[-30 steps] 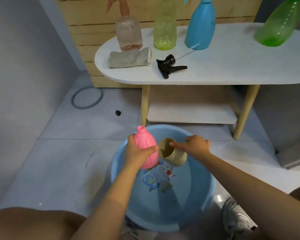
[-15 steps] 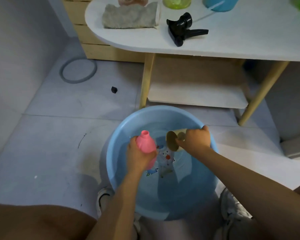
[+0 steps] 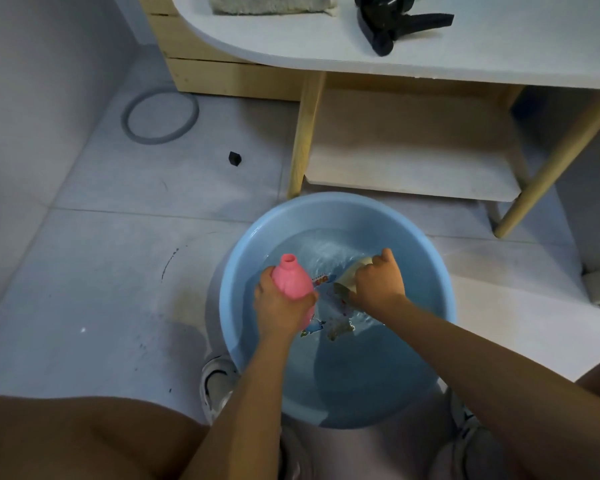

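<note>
Gripping a pink bottle (image 3: 291,282), left hand (image 3: 281,306) curled, right hand (image 3: 376,284) clutching a beige cup (image 3: 352,277) in the basin (image 3: 243,265)

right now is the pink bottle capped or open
Open. The pink bottle ends in a bare round mouth, no cap on it; the left hand grips it.
</note>
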`<action>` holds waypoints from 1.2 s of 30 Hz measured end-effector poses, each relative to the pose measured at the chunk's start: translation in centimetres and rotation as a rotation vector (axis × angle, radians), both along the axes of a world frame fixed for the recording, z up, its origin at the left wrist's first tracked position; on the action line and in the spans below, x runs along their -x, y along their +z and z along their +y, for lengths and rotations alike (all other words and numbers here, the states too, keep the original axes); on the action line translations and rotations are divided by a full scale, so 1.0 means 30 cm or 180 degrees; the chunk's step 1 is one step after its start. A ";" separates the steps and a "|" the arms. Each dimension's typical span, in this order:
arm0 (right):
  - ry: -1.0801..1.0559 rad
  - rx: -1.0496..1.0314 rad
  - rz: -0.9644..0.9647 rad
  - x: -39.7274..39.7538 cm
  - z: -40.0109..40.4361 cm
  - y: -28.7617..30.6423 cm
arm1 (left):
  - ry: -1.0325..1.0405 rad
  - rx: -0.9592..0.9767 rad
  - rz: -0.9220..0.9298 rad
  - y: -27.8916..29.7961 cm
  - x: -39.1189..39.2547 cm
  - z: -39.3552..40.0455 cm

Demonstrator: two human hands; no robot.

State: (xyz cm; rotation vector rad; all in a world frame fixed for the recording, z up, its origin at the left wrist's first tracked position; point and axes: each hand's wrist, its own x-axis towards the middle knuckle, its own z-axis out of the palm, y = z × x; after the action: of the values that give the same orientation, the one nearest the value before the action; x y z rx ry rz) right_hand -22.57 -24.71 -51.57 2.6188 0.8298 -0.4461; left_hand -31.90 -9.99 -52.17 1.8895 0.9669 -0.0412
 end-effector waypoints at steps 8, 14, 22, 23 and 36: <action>-0.1998 -0.0983 0.1042 -0.076 -0.071 0.016 | 0.0173 0.0232 -0.0264 0.013 -0.004 0.021; -0.3088 -0.2471 0.1521 -0.075 -0.129 0.063 | 0.0115 0.0423 -0.0381 0.039 0.002 0.022; -0.2623 -0.2453 0.0511 -0.076 -0.142 0.251 | -0.0521 0.0041 -0.0532 0.094 -0.020 -0.054; -0.2595 -0.2503 0.0386 -0.073 -0.144 0.269 | -0.0609 -0.0020 -0.0516 0.105 -0.023 -0.062; -0.1926 -0.2864 -0.0631 -0.040 -0.129 0.396 | -0.0896 -0.0080 -0.0610 0.146 -0.048 -0.104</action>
State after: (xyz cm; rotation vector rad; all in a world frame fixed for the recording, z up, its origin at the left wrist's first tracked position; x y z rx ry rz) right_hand -21.39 -28.58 -39.68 3.6670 0.1311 0.1028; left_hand -30.46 -13.11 -47.78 1.9999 0.5710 -0.0142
